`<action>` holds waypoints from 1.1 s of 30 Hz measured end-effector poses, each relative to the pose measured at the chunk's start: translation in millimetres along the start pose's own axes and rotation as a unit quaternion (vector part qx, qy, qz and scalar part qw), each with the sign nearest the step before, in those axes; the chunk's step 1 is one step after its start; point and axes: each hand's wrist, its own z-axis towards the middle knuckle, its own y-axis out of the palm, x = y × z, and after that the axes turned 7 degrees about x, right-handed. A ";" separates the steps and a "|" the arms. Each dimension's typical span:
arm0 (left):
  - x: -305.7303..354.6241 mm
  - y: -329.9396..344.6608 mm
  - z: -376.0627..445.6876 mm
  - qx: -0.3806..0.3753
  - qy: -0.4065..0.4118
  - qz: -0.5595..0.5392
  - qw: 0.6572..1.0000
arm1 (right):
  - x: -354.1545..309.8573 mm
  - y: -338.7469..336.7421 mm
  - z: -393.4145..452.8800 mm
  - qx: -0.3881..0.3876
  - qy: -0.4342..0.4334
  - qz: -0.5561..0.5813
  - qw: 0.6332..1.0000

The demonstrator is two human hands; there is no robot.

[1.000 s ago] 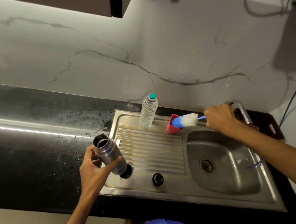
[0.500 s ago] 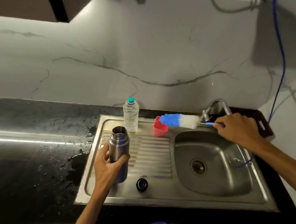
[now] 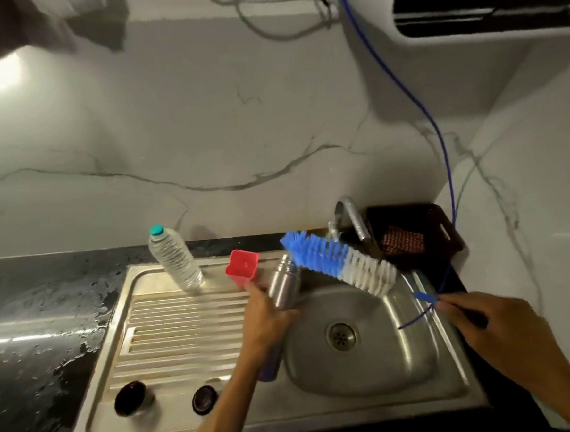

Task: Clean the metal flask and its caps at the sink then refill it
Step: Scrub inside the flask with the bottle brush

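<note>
I am gripping the silver metal flask (image 3: pixel 284 285) in my left hand (image 3: pixel 266 320), fingers curled round its lower body, and I am holding it tilted over the left edge of the stainless steel sink basin (image 3: pixel 369 361), its narrow open neck pointing up and away from me. In my right hand (image 3: pixel 497 323) I am pinching the thin blue handle of the long blue and white bottle brush (image 3: pixel 338 262), whose bristled head is lying slantwise in the air with the blue tip just beside the flask's mouth; whether it is touching I cannot tell. The two dark round caps (image 3: pixel 131 397) are sitting apart from each other on the ribbed steel draining board (image 3: pixel 183 325), near its front edge. A clear plastic water bottle with a teal lid (image 3: pixel 176 259) is standing at the back of the board, a small red plastic cup (image 3: pixel 243 268) just right of it. The curved metal tap (image 3: pixel 352 218) is rising behind the basin, a dark brown basket (image 3: pixel 415 234) beside it. The black desk (image 3: pixel 33 331) to the left is wet.
</note>
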 end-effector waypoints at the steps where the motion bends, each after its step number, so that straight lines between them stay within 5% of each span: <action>1: 9.4 12.5 0.2 -0.010 0.015 0.027 0.999 | 8.0 -2.1 -7.6 0.019 -0.013 -0.014 1.000; 8: 74.9 78.7 -23.7 0.030 0.213 0.227 0.950 | 51.6 2.3 -10.2 0.063 -0.070 -0.068 0.993; 12: 85.4 79.4 -6.4 0.081 0.128 0.155 0.976 | 75.0 -5.5 -12.7 0.085 -0.081 -0.040 0.992; 17: 94.0 100.3 -22.5 0.037 0.251 0.154 0.955 | 79.6 13.4 5.1 0.082 -0.076 -0.007 0.994; 21: 85.8 83.5 -0.8 0.084 0.162 0.023 0.983 | 81.9 9.6 10.5 0.075 -0.067 0.027 0.995; 33: 59.4 76.6 -12.3 -0.034 0.258 -0.040 0.965 | 53.7 43.0 29.1 0.017 -0.032 0.205 0.978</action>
